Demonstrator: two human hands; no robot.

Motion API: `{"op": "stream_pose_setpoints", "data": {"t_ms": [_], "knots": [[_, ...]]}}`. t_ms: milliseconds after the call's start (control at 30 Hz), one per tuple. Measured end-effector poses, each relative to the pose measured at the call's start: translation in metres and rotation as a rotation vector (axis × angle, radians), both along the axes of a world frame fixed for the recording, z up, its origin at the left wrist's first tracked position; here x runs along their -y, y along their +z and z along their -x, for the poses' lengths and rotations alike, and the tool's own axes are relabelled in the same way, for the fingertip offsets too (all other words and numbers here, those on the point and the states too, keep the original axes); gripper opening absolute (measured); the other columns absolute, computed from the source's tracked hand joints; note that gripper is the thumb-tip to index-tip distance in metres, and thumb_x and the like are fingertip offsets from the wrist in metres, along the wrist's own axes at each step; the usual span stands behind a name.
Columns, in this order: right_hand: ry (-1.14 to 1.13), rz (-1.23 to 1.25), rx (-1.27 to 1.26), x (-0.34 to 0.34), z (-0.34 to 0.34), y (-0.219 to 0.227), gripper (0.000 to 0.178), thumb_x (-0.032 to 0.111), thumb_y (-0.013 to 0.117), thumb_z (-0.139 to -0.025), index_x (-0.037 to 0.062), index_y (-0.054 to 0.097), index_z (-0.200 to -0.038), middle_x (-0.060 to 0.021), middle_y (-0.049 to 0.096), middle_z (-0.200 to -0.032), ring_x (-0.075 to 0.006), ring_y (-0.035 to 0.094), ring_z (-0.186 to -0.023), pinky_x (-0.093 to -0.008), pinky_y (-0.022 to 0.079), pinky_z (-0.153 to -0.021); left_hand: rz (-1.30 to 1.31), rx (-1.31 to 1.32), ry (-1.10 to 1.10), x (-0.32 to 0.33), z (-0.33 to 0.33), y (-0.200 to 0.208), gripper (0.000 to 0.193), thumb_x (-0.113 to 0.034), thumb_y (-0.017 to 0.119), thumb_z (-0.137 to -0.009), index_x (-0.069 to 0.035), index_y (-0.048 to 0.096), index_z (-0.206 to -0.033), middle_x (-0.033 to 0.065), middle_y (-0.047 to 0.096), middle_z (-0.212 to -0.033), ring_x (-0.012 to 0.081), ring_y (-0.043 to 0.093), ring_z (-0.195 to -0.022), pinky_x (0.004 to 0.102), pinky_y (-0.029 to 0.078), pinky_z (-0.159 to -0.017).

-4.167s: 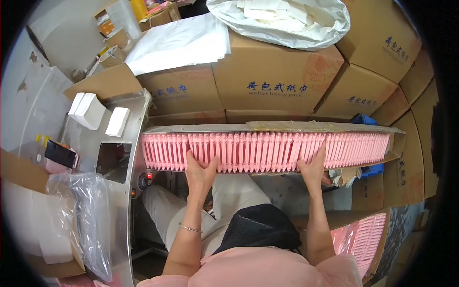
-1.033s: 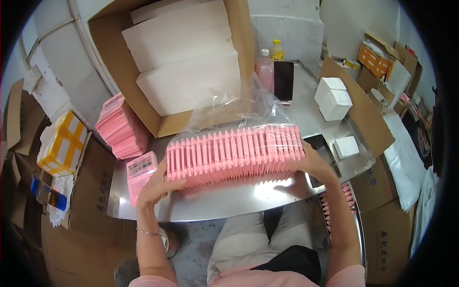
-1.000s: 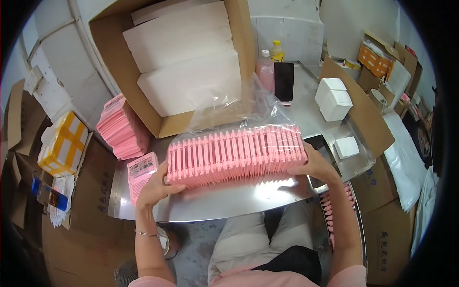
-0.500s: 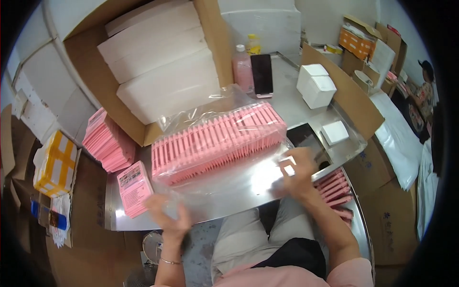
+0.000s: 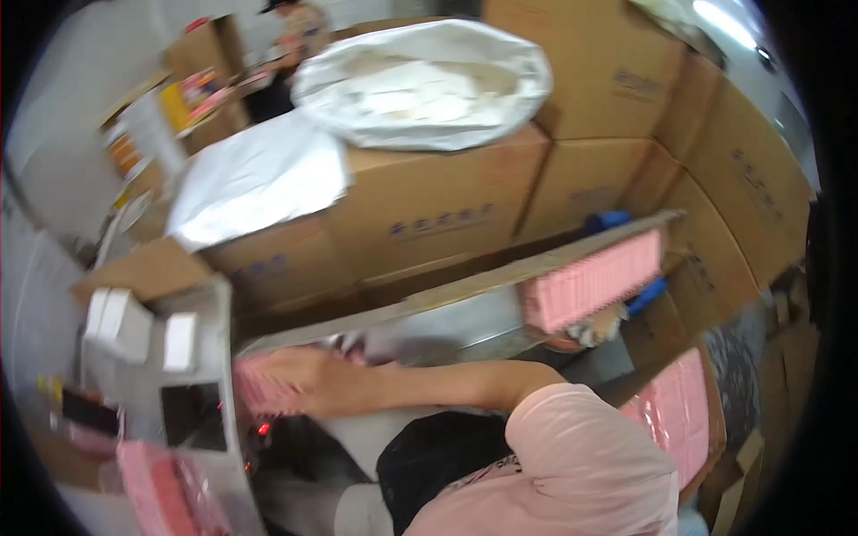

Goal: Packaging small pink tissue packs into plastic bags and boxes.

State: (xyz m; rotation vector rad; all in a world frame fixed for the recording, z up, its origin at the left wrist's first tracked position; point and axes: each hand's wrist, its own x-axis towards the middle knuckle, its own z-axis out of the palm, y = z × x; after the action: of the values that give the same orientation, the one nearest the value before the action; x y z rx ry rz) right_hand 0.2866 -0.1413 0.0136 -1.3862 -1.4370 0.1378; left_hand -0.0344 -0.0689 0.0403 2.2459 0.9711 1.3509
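My right hand [image 5: 315,381] reaches left across the metal bench and lies against a cluster of pink packs [image 5: 259,386]. Motion smears its fingers, and I cannot tell how firmly they close on the packs. My left hand is out of the picture. At the lower left, a row of pink packs [image 5: 156,487] sits in a clear plastic bag [image 5: 201,500], partly cut off by the edge of the view. A dark flat panel [image 5: 194,417] lies on the bench just left of my right hand.
White small boxes [image 5: 121,326] and a phone [image 5: 89,411] stand at left. A block of pink packs [image 5: 594,279] is to the right, with more in a carton [image 5: 679,415]. Large cartons [image 5: 429,210] line the back, under an open white sack [image 5: 313,89]. Another person [image 5: 299,36] sits far off.
The view has swung to the right. My left hand has left the picture. My right hand has moved from above the bench onto the pink packs at its side.
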Motion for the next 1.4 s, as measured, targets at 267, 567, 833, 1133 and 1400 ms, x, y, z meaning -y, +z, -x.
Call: {"op": "stream_pose_setpoints", "data": {"t_ms": [267, 567, 833, 1133, 1400], "knots": [[-1.963, -0.012, 0.538, 0.477, -0.199, -0.079, 0.024, 0.010, 0.064, -0.091, 0.0005, 0.064, -0.114, -0.0200, 0.063, -0.115, -0.0346, 0.059, -0.105, -0.0437, 0.047, -0.093, -0.056, -0.602, -1.039, 0.067, -0.177, -0.051, 0.036, -0.008, 0.061, -0.096, -0.002, 0.059, -0.131, 0.0130, 0.066, -0.112, 0.0263, 0.062, -0.105, 0.0404, 0.047, -0.098], [-1.960, 1.008, 0.142, 0.738, -0.228, -0.188, 0.056, 0.020, 0.036, -0.102, 0.0195, 0.024, -0.157, -0.0244, 0.043, -0.147, -0.0434, 0.055, -0.121, -0.0497, 0.049, -0.097, 0.130, -0.648, -1.396, 0.166, -0.299, -0.127, 0.066, -0.026, 0.075, -0.086, -0.001, 0.046, -0.140, 0.0254, 0.059, -0.121, 0.0429, 0.057, -0.111, 0.0471, 0.046, -0.096], [-1.801, 0.467, -0.182, 0.536, -0.159, -0.157, 0.065, 0.056, 0.028, -0.103, 0.0159, 0.036, -0.153, -0.0242, 0.048, -0.145, -0.0495, 0.051, -0.123, -0.0487, 0.041, -0.102, 0.165, -0.552, -0.966, 0.198, -0.292, -0.119, 0.100, -0.037, 0.076, -0.082, 0.016, 0.021, -0.147, 0.0368, 0.039, -0.142, 0.0512, 0.045, -0.126, 0.0590, 0.034, -0.107], [-1.774, 0.531, -0.305, 0.393, -0.089, -0.117, 0.067, 0.058, 0.036, -0.100, 0.0144, 0.039, -0.151, -0.0282, 0.057, -0.133, -0.0489, 0.053, -0.121, -0.0497, 0.042, -0.100, -0.165, -0.487, -0.886, 0.054, -0.251, -0.132, 0.078, -0.019, 0.080, -0.079, 0.006, 0.039, -0.141, 0.0290, 0.049, -0.136, 0.0454, 0.046, -0.129, 0.0527, 0.036, -0.108], [-1.427, 0.434, -0.182, 0.295, -0.051, -0.115, 0.113, 0.042, 0.081, -0.074, -0.0053, 0.016, -0.153, -0.0335, 0.047, -0.137, -0.0452, 0.048, -0.127, -0.0467, 0.038, -0.108, -0.157, -0.282, -0.881, 0.067, -0.222, -0.113, 0.060, -0.005, 0.076, -0.079, -0.002, 0.053, -0.135, 0.0275, 0.040, -0.148, 0.0469, 0.036, -0.140, 0.0512, 0.035, -0.111]]}}
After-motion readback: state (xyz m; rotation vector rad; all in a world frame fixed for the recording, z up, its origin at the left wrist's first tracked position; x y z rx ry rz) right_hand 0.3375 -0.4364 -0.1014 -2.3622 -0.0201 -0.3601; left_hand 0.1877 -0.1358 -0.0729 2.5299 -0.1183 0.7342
